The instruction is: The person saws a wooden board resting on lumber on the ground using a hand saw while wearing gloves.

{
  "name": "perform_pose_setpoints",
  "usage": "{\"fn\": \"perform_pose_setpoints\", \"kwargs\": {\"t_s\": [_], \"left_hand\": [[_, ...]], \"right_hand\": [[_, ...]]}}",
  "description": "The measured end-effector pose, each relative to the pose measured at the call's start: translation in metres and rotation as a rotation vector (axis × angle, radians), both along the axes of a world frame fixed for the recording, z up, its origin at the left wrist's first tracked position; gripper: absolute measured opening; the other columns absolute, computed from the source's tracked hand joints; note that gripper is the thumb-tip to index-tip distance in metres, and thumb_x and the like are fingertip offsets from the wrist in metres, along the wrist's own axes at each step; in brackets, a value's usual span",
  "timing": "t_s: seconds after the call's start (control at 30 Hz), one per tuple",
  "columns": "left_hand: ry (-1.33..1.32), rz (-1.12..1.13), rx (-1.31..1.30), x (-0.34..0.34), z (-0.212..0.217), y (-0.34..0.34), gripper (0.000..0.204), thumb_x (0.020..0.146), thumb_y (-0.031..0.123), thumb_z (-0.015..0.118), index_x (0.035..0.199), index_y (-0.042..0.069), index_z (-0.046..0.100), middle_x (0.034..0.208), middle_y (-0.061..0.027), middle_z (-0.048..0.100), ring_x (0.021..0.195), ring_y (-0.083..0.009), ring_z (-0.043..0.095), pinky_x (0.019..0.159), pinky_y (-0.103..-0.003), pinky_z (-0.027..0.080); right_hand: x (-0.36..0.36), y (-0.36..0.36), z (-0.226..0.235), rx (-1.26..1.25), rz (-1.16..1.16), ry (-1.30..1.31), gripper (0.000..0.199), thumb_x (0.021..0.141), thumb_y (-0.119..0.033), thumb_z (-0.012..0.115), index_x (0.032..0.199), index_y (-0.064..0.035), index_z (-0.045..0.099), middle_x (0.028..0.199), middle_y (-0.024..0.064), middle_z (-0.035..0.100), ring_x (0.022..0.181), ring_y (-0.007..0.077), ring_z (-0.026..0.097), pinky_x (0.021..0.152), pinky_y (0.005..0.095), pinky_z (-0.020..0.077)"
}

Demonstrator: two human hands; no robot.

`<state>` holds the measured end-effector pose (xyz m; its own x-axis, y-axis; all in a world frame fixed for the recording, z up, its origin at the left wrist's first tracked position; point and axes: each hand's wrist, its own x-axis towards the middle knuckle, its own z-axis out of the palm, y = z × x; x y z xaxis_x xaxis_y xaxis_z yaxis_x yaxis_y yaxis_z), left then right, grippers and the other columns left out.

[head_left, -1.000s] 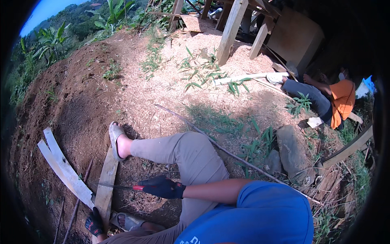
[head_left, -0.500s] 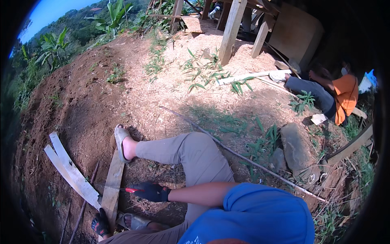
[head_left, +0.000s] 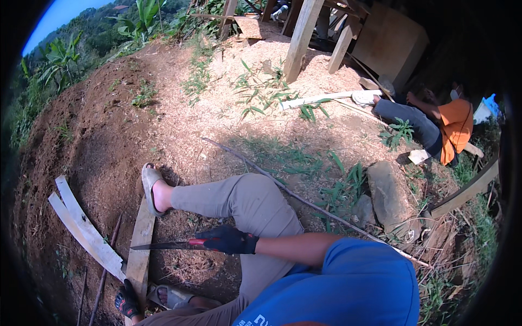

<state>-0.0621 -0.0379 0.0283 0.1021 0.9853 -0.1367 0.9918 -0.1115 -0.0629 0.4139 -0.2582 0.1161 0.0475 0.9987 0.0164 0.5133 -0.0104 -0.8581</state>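
Note:
A red-handled hand saw (head_left: 187, 244) is held in my black-gloved right hand (head_left: 232, 240), its narrow dark blade pointing left. The blade's tip reaches over a pale wooden plank (head_left: 142, 233), which runs lengthwise between my feet, one sandal resting against its far end. My left hand (head_left: 126, 300), gloved too, is closed on the plank's left edge near the bottom of the view; part of its grip is hidden. Just beyond that hand ends a whitish, split strip of wood (head_left: 89, 233), lying on the soil left of the plank.
Thin dark sticks (head_left: 103, 282) lie on the left. A long stick (head_left: 304, 202) crosses the ground right of my knee. Large rocks (head_left: 389, 195) are at right. A person in orange (head_left: 455, 127) sits farther back, near wooden posts (head_left: 302, 41).
My right hand has drawn the saw back to the right, so more blade shows and only its tip overlaps the plank. My left hand stays at the plank. The view has shifted slightly.

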Motion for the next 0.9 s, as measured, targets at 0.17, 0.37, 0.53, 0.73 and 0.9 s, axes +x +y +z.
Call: {"fn": "perform_pose_setpoints", "kwargs": {"t_s": [0.17, 0.37, 0.53, 0.73, 0.9], "left_hand": [[0.059, -0.177, 0.031, -0.004, -0.004, 0.002, 0.048, 0.114, 0.048, 0.042, 0.115, 0.014, 0.075, 0.092, -0.0175, 0.076, 0.083, -0.0398, 0.074, 0.067, -0.054, 0.055], [0.003, -0.13, -0.031, 0.006, -0.029, 0.015, 0.038, 0.114, 0.042, 0.046, 0.127, 0.018, 0.071, 0.093, -0.0151, 0.075, 0.083, -0.0375, 0.074, 0.065, -0.053, 0.054], [0.024, -0.099, -0.012, 0.058, 0.002, 0.012, 0.041, 0.114, 0.045, 0.044, 0.129, 0.017, 0.071, 0.097, -0.016, 0.075, 0.085, -0.038, 0.074, 0.067, -0.054, 0.054], [0.026, -0.108, -0.032, 0.078, 0.008, 0.024, 0.046, 0.114, 0.049, 0.042, 0.13, 0.016, 0.07, 0.102, -0.017, 0.075, 0.088, -0.0385, 0.074, 0.069, -0.055, 0.055], [0.031, -0.105, -0.045, 0.074, 0.009, 0.029, 0.05, 0.113, 0.052, 0.041, 0.132, 0.016, 0.069, 0.106, -0.0179, 0.076, 0.09, -0.039, 0.074, 0.07, -0.056, 0.055]], "right_hand": [[-0.02, -0.02, 0.007, -0.071, 0.002, 0.099, 0.049, 0.107, -0.043, 0.063, 0.149, -0.0181, 0.069, 0.103, 0.0139, 0.081, 0.09, 0.0255, 0.077, 0.084, 0.0403, 0.0593], [-0.026, -0.03, 0.004, -0.135, -0.068, 0.318, 0.047, 0.106, -0.043, 0.066, 0.146, -0.0193, 0.071, 0.097, 0.0121, 0.08, 0.088, 0.0185, 0.076, 0.081, 0.0367, 0.0588], [-0.023, -0.02, -0.002, -0.047, 0.012, 0.11, 0.047, 0.108, -0.035, 0.066, 0.152, -0.0191, 0.067, 0.098, 0.0091, 0.081, 0.083, 0.0144, 0.075, 0.076, 0.0346, 0.0592], [-0.025, -0.023, -0.01, 0.019, 0.004, 0.047, 0.049, 0.109, -0.046, 0.061, 0.151, -0.0231, 0.067, 0.094, 0.0114, 0.078, 0.081, 0.0222, 0.074, 0.078, 0.0407, 0.0568], [-0.033, -0.021, 0.004, -0.041, 0.024, -0.004, 0.051, 0.11, -0.053, 0.056, 0.152, -0.0254, 0.066, 0.089, 0.0115, 0.076, 0.079, 0.0234, 0.073, 0.078, 0.0417, 0.0552]]}}
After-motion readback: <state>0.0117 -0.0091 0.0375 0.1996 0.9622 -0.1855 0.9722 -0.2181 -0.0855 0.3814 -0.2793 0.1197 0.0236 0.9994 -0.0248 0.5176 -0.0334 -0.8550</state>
